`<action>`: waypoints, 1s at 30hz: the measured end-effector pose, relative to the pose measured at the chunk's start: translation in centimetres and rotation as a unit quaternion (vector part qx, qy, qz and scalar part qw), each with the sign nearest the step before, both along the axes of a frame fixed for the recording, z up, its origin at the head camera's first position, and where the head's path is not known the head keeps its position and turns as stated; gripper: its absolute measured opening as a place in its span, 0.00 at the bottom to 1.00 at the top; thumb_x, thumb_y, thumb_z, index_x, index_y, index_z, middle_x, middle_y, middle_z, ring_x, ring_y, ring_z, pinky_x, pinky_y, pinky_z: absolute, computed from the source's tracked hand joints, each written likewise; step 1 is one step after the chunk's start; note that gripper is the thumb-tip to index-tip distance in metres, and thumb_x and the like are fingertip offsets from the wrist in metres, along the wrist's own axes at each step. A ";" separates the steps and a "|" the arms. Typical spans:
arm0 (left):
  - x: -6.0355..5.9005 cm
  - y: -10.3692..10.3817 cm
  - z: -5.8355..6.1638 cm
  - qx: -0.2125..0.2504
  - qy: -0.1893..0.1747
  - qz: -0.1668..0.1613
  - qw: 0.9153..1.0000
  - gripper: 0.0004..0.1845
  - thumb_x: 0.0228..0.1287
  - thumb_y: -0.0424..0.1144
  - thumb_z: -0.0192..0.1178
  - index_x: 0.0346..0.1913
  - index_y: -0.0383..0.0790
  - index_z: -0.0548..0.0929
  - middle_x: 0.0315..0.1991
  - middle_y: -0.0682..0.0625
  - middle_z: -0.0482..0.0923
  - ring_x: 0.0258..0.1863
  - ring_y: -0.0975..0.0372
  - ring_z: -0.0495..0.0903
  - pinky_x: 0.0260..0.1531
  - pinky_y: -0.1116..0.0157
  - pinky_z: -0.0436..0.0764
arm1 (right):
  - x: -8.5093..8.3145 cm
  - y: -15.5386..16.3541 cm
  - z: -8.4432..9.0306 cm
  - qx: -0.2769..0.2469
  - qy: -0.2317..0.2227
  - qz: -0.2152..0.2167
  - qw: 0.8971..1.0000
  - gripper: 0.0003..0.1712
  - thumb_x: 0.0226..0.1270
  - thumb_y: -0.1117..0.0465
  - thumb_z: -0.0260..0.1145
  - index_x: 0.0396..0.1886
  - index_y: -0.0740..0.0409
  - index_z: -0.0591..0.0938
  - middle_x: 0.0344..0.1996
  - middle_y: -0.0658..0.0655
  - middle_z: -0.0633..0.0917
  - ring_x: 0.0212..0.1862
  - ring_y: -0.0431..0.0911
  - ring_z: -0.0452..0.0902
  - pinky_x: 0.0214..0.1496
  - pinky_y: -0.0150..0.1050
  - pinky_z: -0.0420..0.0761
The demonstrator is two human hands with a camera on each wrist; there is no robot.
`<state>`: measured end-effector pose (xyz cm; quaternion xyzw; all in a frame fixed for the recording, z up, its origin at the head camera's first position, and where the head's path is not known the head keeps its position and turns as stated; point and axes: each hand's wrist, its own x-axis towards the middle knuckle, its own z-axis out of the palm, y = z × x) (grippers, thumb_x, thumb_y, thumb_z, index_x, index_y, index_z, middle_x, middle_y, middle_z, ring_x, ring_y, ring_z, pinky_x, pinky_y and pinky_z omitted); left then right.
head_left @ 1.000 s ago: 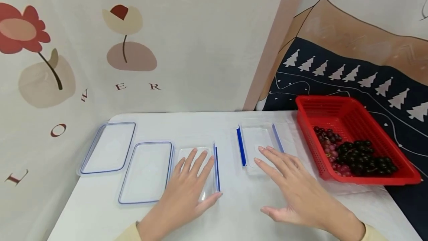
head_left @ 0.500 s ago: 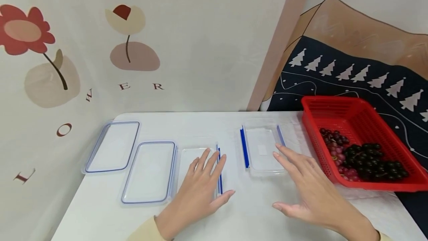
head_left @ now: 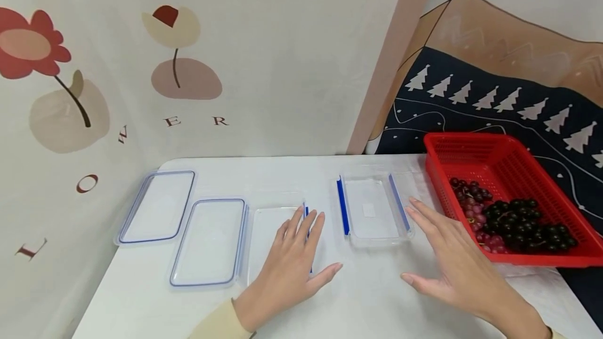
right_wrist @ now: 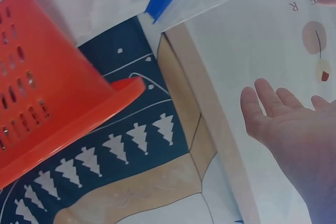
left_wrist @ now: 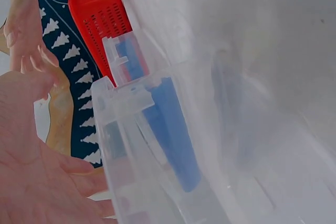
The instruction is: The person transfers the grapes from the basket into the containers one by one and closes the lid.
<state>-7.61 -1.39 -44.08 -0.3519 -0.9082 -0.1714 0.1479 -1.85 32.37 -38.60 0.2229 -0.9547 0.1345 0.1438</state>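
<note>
My left hand [head_left: 292,266] hovers with spread fingers above a clear plastic container [head_left: 261,229] that has a blue clip along its right side. It partly hides that container. To the right, my right hand [head_left: 459,263] is held with fingers extended and thumb apart, just beside a second clear container [head_left: 372,213] with blue side clips. Both hands hold nothing. In the left wrist view the container's wall and blue clip [left_wrist: 173,135] appear close to the left hand [left_wrist: 47,166]. The right wrist view shows the right hand [right_wrist: 294,124] with nothing in its fingers.
Two clear lids with blue seals, a rear lid [head_left: 157,208] and a nearer lid [head_left: 209,242], lie on the white table [head_left: 127,286] at the left. A red basket [head_left: 476,145] at the right holds dark grapes [head_left: 523,226] and reddish grapes [head_left: 476,218]. A printed curtain [head_left: 282,67] stands behind.
Both hands have shifted to the right, the right hand moving from over the right container to its side. Fingers stay extended. The containers, lids and grapes keep their places.
</note>
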 end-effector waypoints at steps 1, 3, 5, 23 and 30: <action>0.0 0.1 0.0 0.000 0.001 0.000 1.000 0.51 0.74 0.67 0.64 0.83 0.31 0.65 0.77 0.35 0.71 0.81 0.36 0.61 0.72 0.37 0.69 | 0.0 0.2 0.0 -0.003 -0.003 -0.003 1.000 0.67 0.62 0.24 0.75 0.90 0.49 0.57 0.86 0.55 0.61 0.76 0.56 0.67 0.64 0.66 0.72; -0.1 0.3 0.0 -0.003 0.004 0.002 1.000 0.52 0.74 0.67 0.64 0.83 0.30 0.65 0.77 0.35 0.71 0.81 0.36 0.61 0.72 0.38 0.69 | 0.0 0.5 -0.1 -0.008 -0.008 -0.007 1.000 0.67 0.62 0.26 0.77 0.91 0.48 0.56 0.86 0.55 0.61 0.77 0.56 0.66 0.65 0.69 0.72; -0.2 0.5 0.1 -0.005 0.004 0.003 1.000 0.52 0.74 0.67 0.64 0.83 0.30 0.65 0.77 0.35 0.71 0.80 0.37 0.62 0.73 0.39 0.69 | 0.0 0.8 -0.3 -0.011 -0.013 -0.015 1.000 0.69 0.60 0.30 0.80 0.91 0.47 0.56 0.86 0.55 0.62 0.78 0.57 0.65 0.68 0.70 0.71; -1.1 2.4 -0.7 0.010 -0.024 0.001 1.000 0.51 0.76 0.66 0.63 0.83 0.29 0.64 0.81 0.31 0.62 0.82 0.37 0.59 0.74 0.36 0.66 | -0.6 3.7 -1.5 -0.045 -0.019 -0.054 0.997 0.68 0.56 0.47 0.86 0.90 0.47 0.58 0.85 0.56 0.63 0.80 0.56 0.61 0.74 0.67 0.67; -1.6 3.4 -0.7 0.009 -0.037 0.007 0.999 0.49 0.78 0.66 0.60 0.83 0.30 0.63 0.82 0.32 0.61 0.82 0.38 0.57 0.75 0.34 0.64 | -0.7 4.6 -1.8 -0.062 -0.048 -0.086 0.993 0.65 0.60 0.47 0.84 0.91 0.46 0.56 0.84 0.59 0.63 0.79 0.63 0.61 0.70 0.85 0.56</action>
